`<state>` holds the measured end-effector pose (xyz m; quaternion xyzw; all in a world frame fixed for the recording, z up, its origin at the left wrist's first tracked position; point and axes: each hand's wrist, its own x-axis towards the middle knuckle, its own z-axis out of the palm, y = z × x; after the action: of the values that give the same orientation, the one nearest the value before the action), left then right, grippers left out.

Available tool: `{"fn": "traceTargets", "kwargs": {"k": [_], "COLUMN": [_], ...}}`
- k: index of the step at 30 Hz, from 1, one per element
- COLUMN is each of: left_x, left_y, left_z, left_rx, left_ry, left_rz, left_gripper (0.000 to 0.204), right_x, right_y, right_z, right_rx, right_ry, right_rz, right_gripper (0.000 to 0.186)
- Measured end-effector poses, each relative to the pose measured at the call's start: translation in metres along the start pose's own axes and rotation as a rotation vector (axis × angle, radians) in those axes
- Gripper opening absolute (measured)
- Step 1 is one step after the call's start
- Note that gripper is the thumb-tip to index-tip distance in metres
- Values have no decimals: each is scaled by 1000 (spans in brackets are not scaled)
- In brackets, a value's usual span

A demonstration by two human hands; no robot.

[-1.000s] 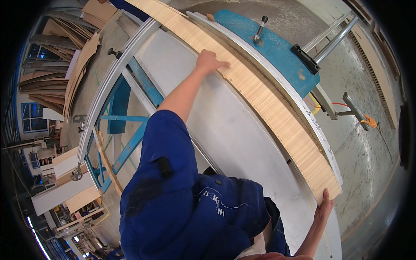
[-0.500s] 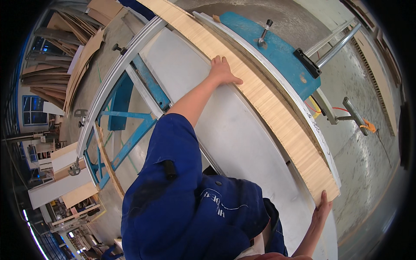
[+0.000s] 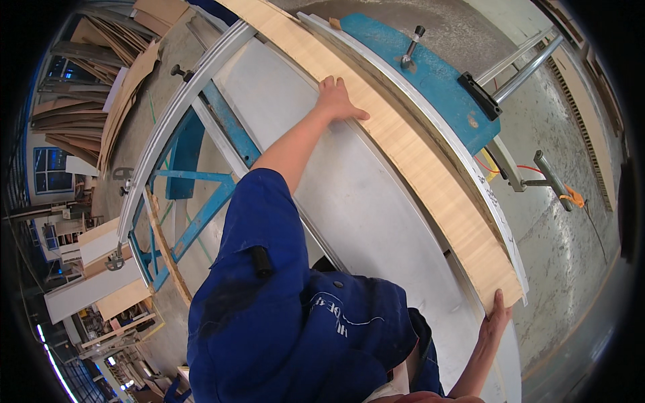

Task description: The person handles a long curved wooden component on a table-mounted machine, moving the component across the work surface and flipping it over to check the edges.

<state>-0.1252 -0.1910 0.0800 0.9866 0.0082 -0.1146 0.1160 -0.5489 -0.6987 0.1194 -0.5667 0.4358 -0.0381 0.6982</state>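
Head cam: wood board [image 3: 420,161], long axis upper-L to lower-R; L hand [image 3: 338,102] spread on edge, R hand [image 3: 496,318] grip can't tell; blue table [image 3: 437,87] beyond.

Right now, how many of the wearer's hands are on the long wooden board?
2. The left hand is on the near edge of the board, partway along; the right hand is at its lower-right end, some fingers hidden.
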Motion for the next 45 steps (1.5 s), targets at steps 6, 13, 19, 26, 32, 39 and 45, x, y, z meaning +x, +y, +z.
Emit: {"fn": "traceTargets", "kwargs": {"k": [6, 13, 19, 26, 32, 39, 45], "left_x": [13, 29, 39, 47, 57, 66, 76], "left_y": [-11, -22, -33, -38, -46, -56, -57], "left_z": [-6, -9, -4, -9, -12, -9, -16], "left_rx": [10, 52, 65, 57, 68, 75, 89], "left_ry": [11, 15, 14, 35, 39, 70, 40], "left_rz": [-3, 6, 4, 9, -2, -3, -4], "left_gripper": [124, 126, 131, 126, 122, 121, 119], "right_x": [6, 12, 15, 15, 24, 26, 34], "right_y": [5, 11, 14, 14, 21, 26, 34], "right_z": [20, 37, 46, 65, 72, 84, 90], "right_rx": [6, 21, 18, 53, 29, 69, 80], "right_ry": [-21, -37, -12, -25, -34, -34, -20], "right_rz": [-14, -17, -12, -49, -40, -53, -61], "right_gripper": [51, 53, 53, 49, 54, 53, 54]}}
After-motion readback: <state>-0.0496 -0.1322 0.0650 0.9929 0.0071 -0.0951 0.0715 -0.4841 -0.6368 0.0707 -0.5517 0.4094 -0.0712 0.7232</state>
